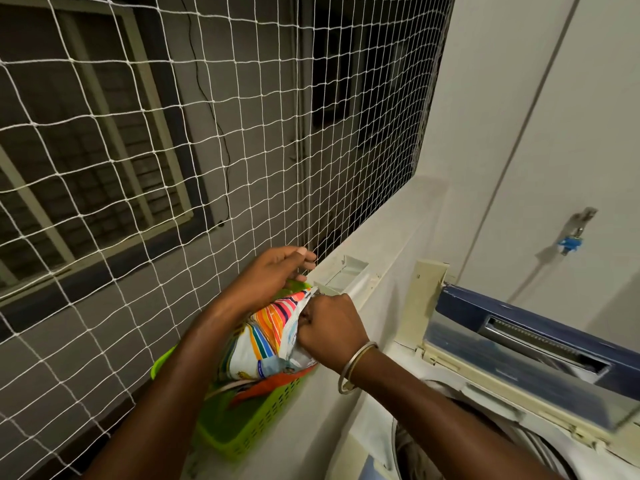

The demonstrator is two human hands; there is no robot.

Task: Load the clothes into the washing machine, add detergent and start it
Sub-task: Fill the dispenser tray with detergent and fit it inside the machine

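Jointly, left hand point(273, 276), right hand point(329, 325) holding detergent packet point(265, 336)

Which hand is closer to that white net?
Left. The left hand is right beside the net, nearly touching it; the right hand sits lower, at the mouth of the detergent packet, farther away.

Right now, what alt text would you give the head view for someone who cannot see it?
The left hand holds the top of a striped detergent pouch in a green basket, while the right hand curls at its open mouth. Beside them is a washing machine, lid raised, laundry inside.
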